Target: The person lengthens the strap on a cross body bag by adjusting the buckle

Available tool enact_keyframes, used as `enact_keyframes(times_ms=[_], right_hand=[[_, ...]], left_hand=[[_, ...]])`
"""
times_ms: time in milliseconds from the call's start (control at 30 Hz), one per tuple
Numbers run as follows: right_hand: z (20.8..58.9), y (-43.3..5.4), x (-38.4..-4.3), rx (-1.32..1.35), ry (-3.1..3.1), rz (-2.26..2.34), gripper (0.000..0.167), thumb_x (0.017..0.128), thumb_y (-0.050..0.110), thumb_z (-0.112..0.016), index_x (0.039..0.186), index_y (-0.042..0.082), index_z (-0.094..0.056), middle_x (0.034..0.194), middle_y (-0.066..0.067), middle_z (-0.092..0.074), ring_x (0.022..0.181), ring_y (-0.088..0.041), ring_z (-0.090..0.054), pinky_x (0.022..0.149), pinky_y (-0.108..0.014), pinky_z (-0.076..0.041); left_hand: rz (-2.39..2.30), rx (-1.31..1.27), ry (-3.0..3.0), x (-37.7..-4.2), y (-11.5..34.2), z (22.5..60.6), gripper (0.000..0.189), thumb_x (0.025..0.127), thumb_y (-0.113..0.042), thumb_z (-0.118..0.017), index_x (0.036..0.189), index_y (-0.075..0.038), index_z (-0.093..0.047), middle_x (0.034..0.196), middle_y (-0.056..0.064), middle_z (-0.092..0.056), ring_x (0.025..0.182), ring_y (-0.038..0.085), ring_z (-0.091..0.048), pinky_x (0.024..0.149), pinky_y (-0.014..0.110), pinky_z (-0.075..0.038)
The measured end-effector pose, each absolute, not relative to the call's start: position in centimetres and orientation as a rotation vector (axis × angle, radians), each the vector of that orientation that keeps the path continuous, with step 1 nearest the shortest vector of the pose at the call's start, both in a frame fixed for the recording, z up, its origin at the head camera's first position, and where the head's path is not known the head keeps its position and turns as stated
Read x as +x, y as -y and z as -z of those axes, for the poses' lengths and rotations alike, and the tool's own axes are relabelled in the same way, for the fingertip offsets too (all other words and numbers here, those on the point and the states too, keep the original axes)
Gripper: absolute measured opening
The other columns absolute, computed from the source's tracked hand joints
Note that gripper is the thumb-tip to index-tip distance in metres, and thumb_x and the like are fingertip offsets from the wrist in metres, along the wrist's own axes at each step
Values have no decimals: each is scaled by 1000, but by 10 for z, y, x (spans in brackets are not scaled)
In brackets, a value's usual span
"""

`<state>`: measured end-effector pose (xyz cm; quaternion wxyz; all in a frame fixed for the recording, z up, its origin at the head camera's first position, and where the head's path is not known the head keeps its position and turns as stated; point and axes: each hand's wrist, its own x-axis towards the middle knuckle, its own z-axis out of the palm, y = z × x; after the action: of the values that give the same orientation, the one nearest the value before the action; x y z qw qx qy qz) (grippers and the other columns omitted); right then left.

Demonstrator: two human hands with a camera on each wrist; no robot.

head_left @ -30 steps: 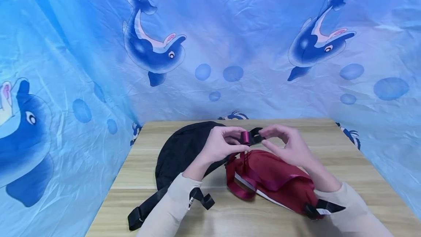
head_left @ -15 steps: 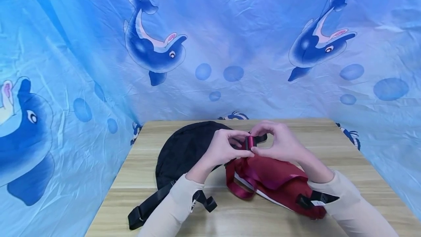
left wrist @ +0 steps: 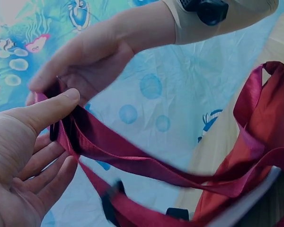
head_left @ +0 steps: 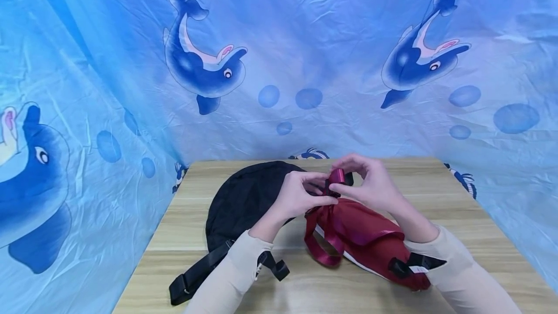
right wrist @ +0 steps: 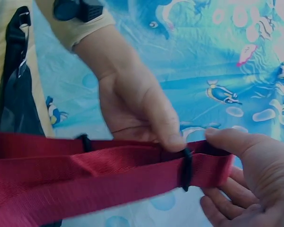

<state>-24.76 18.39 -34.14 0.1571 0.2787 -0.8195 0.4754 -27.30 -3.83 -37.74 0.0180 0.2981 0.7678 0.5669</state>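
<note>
A red waist bag (head_left: 370,229) lies on the table, and its red webbing strap (right wrist: 109,189) is raised in front of both hands. In the right wrist view, a black slide buckle (right wrist: 186,170) sits across the doubled strap. My left hand (head_left: 298,195) pinches the strap at this buckle, thumb on the near side. Just beyond the buckle, my right hand (head_left: 372,185) pinches the strap's folded end loop between thumb and fingers. Another black fitting (right wrist: 84,142) shows further along the webbing. The right fingertips are partly hidden behind the strap.
A black bag (head_left: 244,202) lies to the left on the wooden table (head_left: 174,236), its black strap (head_left: 196,275) trailing toward the front. Under the right forearm is the red bag's black buckle end (head_left: 401,268). A blue dolphin-print curtain (head_left: 279,52) surrounds the table.
My right hand has come in from the right and taken hold of the strap loop beside the buckle, then lifted it slightly. My left hand has stayed on the strap, shifting slightly right.
</note>
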Motion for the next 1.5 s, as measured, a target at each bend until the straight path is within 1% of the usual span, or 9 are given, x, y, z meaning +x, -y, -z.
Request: enact_keyframes(times_ms=[167,400,533,667,767,933,1100,1333,1500], right_hand=[[341,-181,-249,810,2272,-1484,40,83,-3,-88,119,5,-73,112,-12,-78,97,-8,-74,87,-18,-59],[341,-178,-250,802,2314,-1545,35,86,2,-88,118,8,-75,110,-9,-79,97,-11,-76,77,-22,-63],[339,-178,-252,796,2222,-1592,43,83,-7,-86,123,-1,-72,112,4,-81,102,-9,-77,82,-19,-62],[349,-183,-254,810,2263,-1656,64,82,-6,-87,139,-2,-61,128,-3,-75,108,-8,-75,90,-17,-60],[362,-187,-255,806,2343,-1751,70,83,-5,-87,145,-3,-55,130,-14,-71,108,-7,-74,96,-20,-60],[379,-190,-256,807,2403,-1809,56,84,-2,-87,135,-7,-63,118,-3,-79,105,-10,-78,95,-27,-63],[385,-193,-257,868,2474,-1606,42,85,2,-88,123,1,-70,111,-7,-81,101,-16,-79,92,-29,-65],[390,-191,-254,890,2460,-1578,48,85,7,-90,127,6,-68,118,-11,-77,107,-10,-77,96,-27,-63],[391,-189,-253,865,2461,-1527,39,85,6,-90,119,5,-72,108,-9,-80,98,-13,-79,89,-31,-65]], left_hand=[[-1800,866,-2348,-272,39,378,44,83,-20,-94,125,-13,-80,107,10,-83,79,10,-78,61,29,-64],[-1840,907,-2305,-274,37,380,49,82,-15,-94,129,-9,-78,110,12,-83,84,13,-81,75,27,-66],[-1865,901,-2281,-274,38,380,47,83,-14,-93,127,-9,-78,110,13,-82,89,14,-81,83,26,-66],[-1916,883,-2263,-276,39,378,42,84,-12,-91,125,-8,-79,109,15,-82,86,13,-80,82,26,-66],[-1941,876,-2263,-278,40,377,41,85,-11,-90,124,-6,-79,108,17,-81,86,15,-81,83,27,-66],[-1952,817,-2251,-278,43,375,45,83,-11,-91,126,-7,-78,108,17,-81,88,18,-81,85,29,-67],[-1985,804,-2227,-278,44,376,47,84,-9,-91,128,-4,-76,108,18,-81,89,21,-82,85,31,-67],[-1978,796,-2200,-276,44,379,48,84,-10,-91,130,-5,-76,108,18,-81,89,21,-82,86,31,-67],[-1992,804,-2191,-277,43,379,47,83,-8,-91,128,-5,-77,107,19,-81,88,21,-82,85,31,-67]])
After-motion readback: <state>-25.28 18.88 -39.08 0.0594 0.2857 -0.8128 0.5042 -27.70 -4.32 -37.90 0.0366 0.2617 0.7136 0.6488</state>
